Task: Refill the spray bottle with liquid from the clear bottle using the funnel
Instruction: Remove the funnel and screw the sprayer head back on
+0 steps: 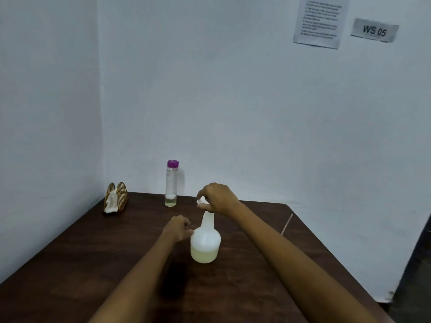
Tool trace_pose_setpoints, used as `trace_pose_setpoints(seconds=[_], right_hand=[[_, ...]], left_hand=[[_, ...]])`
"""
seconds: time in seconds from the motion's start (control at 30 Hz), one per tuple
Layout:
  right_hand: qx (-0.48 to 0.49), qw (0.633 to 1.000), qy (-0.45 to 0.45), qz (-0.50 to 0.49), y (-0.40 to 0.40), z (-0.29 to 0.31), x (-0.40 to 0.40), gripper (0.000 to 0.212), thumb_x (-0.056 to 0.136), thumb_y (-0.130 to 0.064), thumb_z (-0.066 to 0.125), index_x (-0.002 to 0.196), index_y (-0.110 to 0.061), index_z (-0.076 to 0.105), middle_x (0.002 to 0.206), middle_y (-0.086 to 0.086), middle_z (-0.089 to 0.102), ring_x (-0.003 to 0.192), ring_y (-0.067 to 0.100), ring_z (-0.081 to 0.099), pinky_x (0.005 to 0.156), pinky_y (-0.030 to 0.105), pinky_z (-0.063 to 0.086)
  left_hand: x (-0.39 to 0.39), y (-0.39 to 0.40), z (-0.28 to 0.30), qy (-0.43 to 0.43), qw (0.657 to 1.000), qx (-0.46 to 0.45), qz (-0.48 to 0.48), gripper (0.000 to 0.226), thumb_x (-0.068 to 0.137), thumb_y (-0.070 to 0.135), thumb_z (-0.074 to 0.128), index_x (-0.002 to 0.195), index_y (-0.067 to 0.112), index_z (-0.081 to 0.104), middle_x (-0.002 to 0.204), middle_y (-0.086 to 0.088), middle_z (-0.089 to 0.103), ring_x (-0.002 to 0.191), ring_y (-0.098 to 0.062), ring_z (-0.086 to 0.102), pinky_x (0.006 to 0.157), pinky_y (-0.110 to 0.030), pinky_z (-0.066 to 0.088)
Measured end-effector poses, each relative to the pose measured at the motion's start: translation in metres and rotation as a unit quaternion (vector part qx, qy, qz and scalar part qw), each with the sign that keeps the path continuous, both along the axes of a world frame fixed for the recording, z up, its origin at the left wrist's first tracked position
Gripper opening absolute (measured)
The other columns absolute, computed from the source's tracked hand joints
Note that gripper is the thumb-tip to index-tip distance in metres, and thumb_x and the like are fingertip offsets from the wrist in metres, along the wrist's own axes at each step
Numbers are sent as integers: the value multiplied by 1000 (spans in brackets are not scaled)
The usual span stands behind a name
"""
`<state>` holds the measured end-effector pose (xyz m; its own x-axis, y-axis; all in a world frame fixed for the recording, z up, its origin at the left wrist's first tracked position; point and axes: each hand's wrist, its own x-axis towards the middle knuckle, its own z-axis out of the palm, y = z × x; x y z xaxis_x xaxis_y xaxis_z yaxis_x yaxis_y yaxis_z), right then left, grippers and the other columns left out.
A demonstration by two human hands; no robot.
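A dark, matt wood grain is shown by the table (98,248), translucent milky plastic by the spray bottle (205,241), clear glossy material with a purple cap by the clear bottle (171,183), and slatted wood by the napkin holder (116,197).

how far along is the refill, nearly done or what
Late stage, it seems. The clear bottle stands capped by the wall, nearly empty, and the spray bottle holds pale liquid at its base. The left hand steadies it while the right hand grips the spray head on top. No funnel shows. Left: seating that head.
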<state>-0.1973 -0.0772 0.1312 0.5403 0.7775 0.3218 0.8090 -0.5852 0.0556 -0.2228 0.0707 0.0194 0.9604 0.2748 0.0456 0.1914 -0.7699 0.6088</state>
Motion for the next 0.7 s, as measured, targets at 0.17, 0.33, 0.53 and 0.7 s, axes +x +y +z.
trace_pose_setpoints(seconds=[0.17,0.33,0.53,0.7], right_hand=[[60,997,41,-9,-22,-4,-2,28,91,-20,54,115,-15,67,99,9,71,93,22,63,65,20,34],[186,970,148,-48,-44,-12,10,24,83,-8,57,99,-15,75,92,8,74,78,17,64,66,25,48],[327,853,392,-107,-56,-29,12,10,83,-16,66,86,-6,69,74,5,67,53,9,59,41,14,41],[381,803,439,-131,-42,-23,17,17,86,-6,65,96,-10,52,72,7,63,43,8,56,39,15,43]], left_hand=[[-5,-20,13,-27,999,-44,-18,64,84,16,67,141,5,41,132,-13,54,120,-24,53,99,-30,44],[0,-35,15,-53,993,-102,-31,70,80,25,72,140,7,42,138,-10,51,125,-25,50,96,-28,43],[8,-51,-3,-141,973,-183,20,48,78,19,75,120,1,61,119,-14,65,95,-16,56,81,-28,44],[11,-48,-5,-141,972,-188,19,43,75,19,78,113,2,66,101,-7,68,89,-16,56,76,-25,43]])
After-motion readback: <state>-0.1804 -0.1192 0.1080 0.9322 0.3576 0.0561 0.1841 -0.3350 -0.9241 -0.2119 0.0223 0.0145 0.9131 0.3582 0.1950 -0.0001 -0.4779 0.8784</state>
